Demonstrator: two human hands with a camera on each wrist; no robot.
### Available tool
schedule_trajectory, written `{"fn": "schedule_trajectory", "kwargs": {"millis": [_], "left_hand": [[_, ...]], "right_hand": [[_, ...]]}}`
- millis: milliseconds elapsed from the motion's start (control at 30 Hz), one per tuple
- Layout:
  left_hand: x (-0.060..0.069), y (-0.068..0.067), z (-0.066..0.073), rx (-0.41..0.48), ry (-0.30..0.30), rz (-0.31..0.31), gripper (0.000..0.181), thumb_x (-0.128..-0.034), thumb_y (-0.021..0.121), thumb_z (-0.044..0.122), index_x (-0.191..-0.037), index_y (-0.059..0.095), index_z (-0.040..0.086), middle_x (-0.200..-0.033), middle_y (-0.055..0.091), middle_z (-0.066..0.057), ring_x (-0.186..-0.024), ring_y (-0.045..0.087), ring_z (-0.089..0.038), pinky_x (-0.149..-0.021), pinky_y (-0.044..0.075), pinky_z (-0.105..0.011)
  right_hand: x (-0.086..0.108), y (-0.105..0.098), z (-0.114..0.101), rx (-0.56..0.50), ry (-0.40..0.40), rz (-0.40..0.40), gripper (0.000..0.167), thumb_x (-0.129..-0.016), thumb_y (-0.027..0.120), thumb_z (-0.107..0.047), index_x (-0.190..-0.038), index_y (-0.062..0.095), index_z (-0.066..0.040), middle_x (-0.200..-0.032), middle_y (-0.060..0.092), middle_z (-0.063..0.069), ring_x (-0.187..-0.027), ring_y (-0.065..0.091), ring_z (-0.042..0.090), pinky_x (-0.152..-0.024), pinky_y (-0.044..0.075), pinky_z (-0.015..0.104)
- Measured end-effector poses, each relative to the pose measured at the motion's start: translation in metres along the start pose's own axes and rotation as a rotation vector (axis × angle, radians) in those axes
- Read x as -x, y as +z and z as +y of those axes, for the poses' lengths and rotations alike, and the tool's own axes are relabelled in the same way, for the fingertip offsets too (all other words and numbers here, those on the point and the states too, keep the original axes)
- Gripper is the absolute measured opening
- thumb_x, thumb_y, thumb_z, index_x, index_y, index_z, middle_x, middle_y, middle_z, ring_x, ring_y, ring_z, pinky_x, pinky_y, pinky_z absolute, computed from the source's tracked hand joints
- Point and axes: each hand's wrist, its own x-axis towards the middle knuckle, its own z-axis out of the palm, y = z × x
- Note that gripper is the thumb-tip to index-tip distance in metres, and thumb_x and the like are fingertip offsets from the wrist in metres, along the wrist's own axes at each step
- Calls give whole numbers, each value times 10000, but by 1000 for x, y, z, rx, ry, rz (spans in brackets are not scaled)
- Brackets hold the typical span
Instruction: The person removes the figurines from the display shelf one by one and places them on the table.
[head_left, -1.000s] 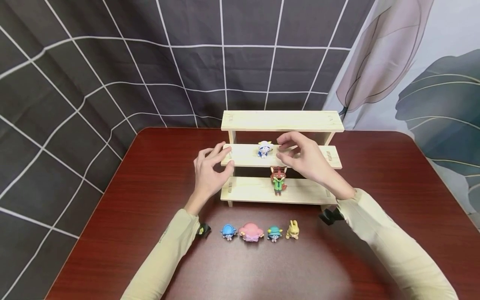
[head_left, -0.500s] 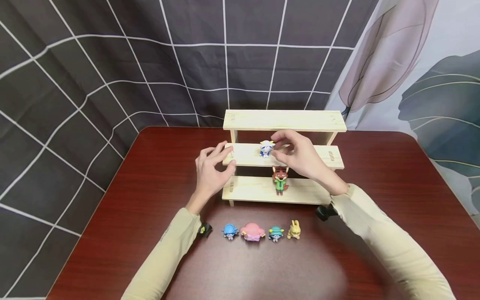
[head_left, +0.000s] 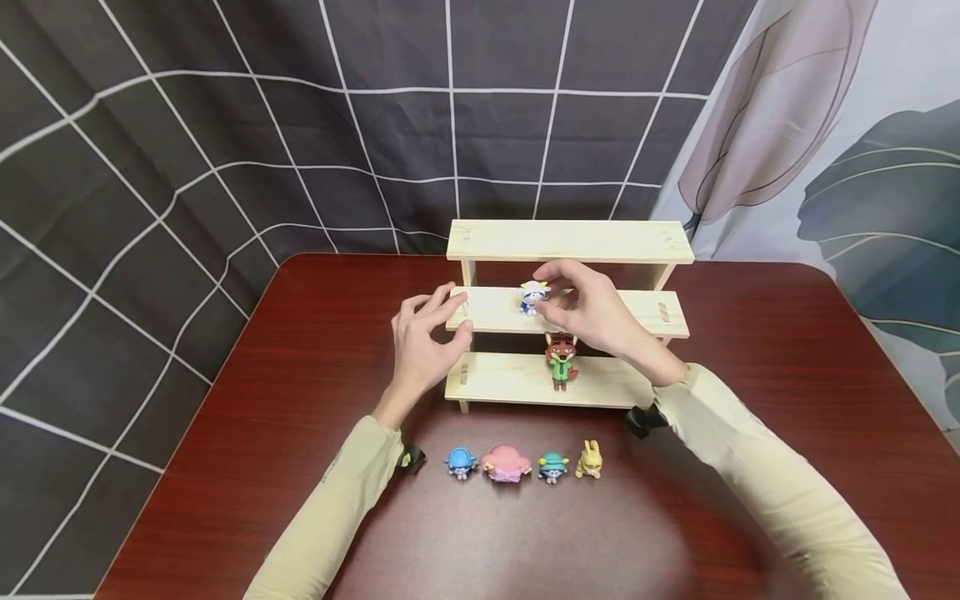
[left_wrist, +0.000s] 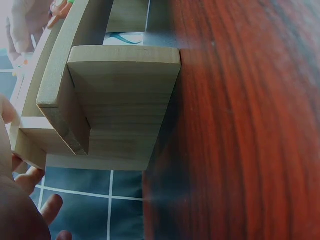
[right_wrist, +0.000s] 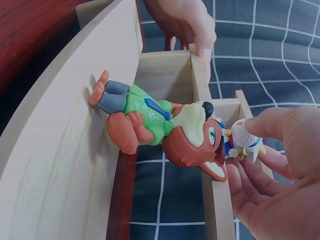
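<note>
A small white-and-blue toy figurine [head_left: 533, 298] with yellow tips on its head sits on the middle board of a light wooden three-step display shelf [head_left: 570, 242]. My right hand [head_left: 592, 308] pinches it; in the right wrist view the thumb lies on the figurine's [right_wrist: 244, 134] face and fingers are behind it. At the left end of the middle board my left hand [head_left: 424, 343] grips the shelf, fingers over the end and thumb at the front edge. A fox figurine [head_left: 561, 362] in a green shirt stands on the lowest board, below the right hand.
In front of the shelf, a row of figurines stands on the dark red table [head_left: 300, 467]: a blue one [head_left: 460, 462], a pink one [head_left: 506, 463], a green-hatted one [head_left: 552, 467] and a yellow rabbit-like one [head_left: 589, 459]. Behind hangs a dark grid curtain [head_left: 390, 133].
My right hand has moved left, from beside the white-and-blue figurine to closing its thumb and fingers on it. The left hand stays at the shelf's end.
</note>
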Motion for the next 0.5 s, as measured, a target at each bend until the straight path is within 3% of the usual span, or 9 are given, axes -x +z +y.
{"fn": "schedule_trajectory", "kwargs": {"millis": [500], "left_hand": [[0, 0, 0, 3, -7, -7, 405, -833, 678, 261, -1202, 750, 111, -1334, 637, -60, -1121, 492, -308, -1004, 269, -544]], "right_hand": [[-2, 3, 1, 5, -6, -13, 297, -827, 746, 53, -1106, 647, 45, -1046, 685, 144, -873, 684, 262, -733, 543, 364]]}}
